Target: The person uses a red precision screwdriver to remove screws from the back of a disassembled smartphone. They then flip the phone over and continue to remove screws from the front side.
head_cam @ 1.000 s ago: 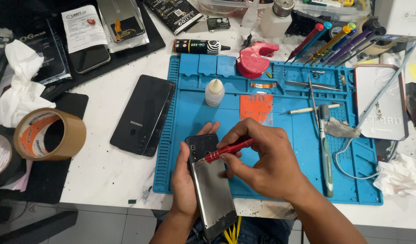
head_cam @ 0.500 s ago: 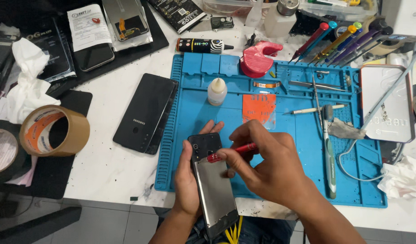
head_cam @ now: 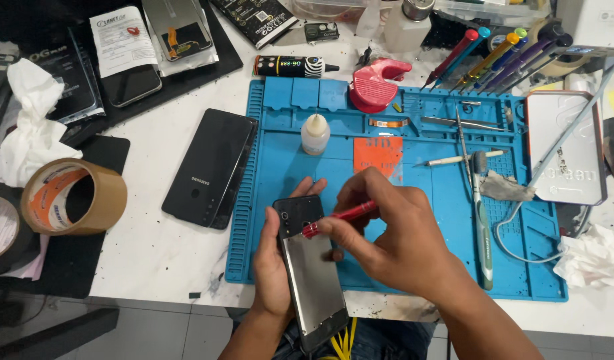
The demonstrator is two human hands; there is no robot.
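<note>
**Still at the top edge of the opened phone**

Here, from the head view, the job looks to me partway done. The phone I am working on has its back off: a bare silvery plate shows over most of its length, with a dark section at the camera end. A separate black back cover or second handset lies face down on the white table, half over the left rim of the blue repair mat. I judge the opening done and the inner work under way; I cannot tell which screws or parts are out, and nothing has been closed up.

My left hand cradles the phone from beneath, the grip wrapped around its left edge, fingertips showing past the top corner. The phone is held off the table, over the near edge of the mat and tilted toward me.

My right hand has a tight pinch grip on a red-handled screwdriver, thumb and forefinger closed on the shaft. Its tip end meets the phone where the dark section joins the plate; the tip itself is hidden.

Further up the mat stand a small glue bottle, an orange card, tweezers and a toothbrush, untouched.
</note>
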